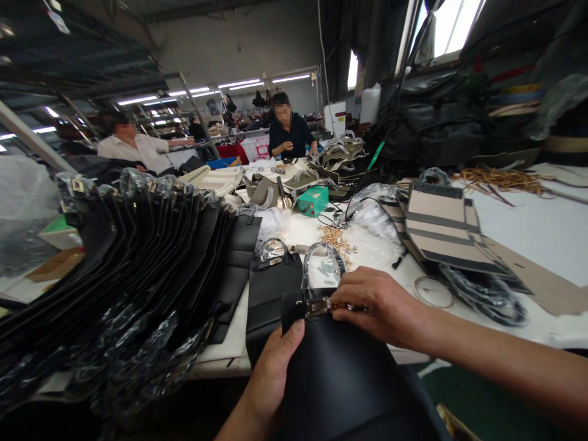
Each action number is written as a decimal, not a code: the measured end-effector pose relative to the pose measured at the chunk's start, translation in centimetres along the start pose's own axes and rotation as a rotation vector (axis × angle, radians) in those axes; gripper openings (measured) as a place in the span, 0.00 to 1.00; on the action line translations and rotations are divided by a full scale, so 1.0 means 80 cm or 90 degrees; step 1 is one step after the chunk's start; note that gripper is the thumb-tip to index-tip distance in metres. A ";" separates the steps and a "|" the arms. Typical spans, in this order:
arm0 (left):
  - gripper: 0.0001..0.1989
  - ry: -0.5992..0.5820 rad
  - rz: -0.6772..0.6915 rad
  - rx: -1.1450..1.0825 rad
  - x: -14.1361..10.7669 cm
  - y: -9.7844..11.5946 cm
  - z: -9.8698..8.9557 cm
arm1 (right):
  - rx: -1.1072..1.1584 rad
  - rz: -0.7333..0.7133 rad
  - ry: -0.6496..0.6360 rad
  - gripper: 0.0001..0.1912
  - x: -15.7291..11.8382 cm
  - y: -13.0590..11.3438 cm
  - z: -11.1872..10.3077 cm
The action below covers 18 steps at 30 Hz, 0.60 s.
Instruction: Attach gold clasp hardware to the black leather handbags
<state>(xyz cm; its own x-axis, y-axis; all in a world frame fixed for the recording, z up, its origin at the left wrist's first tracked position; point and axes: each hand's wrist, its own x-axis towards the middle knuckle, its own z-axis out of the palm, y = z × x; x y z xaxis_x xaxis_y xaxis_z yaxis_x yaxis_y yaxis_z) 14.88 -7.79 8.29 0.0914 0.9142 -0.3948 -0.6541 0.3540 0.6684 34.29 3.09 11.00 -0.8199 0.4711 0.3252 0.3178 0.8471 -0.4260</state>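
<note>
A black leather-like bag panel point(340, 386) is in front of me at the table's near edge. My left hand point(271, 373) is closed on its left edge, with the thumb lying on the front face. At the panel's top is a shiny metal clasp point(318, 307). Just right of the clasp, my right hand point(379, 306) pinches with thumb and fingers close together. Something small and brownish-gold shows at those fingertips, but its kind is unclear. A plastic-wrapped handle point(307, 264) loops up behind the clasp. Beside it on the left lies another black bag panel point(271, 288).
Many black bag panels point(174, 245) stand stacked at left. Small gold fasteners point(337, 237) are scattered behind my hands, near a green box point(313, 201) with cables. Beige-lined panels point(443, 223) lie at right. One co-worker point(291, 131) sits across the table, another point(133, 147) farther left.
</note>
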 end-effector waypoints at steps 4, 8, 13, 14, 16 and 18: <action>0.14 -0.018 0.056 0.035 -0.009 0.007 0.001 | 0.013 -0.023 0.055 0.04 0.002 -0.012 -0.016; 0.13 -0.012 0.058 -0.004 -0.011 0.007 -0.005 | -0.004 -0.066 0.096 0.04 -0.005 -0.019 -0.017; 0.13 -0.012 0.064 -0.019 -0.010 0.004 -0.016 | 0.029 -0.098 0.158 0.04 -0.015 -0.022 -0.010; 0.11 -0.011 0.070 -0.022 -0.010 0.005 -0.018 | 0.045 -0.099 0.174 0.04 -0.016 -0.023 -0.010; 0.08 -0.004 0.089 -0.032 -0.010 0.008 -0.021 | 0.082 -0.093 0.207 0.06 -0.017 -0.024 -0.010; 0.08 0.005 0.105 -0.040 -0.009 0.014 -0.024 | 0.128 -0.084 0.239 0.08 -0.019 -0.024 -0.011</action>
<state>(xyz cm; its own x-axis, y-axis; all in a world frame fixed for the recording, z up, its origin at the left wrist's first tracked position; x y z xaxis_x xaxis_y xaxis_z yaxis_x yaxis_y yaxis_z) 12.64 -8.45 8.13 -0.0266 0.9574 -0.2874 -0.7053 0.1858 0.6842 35.33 0.95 12.06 -0.6060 0.4499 0.6560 0.0918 0.8587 -0.5041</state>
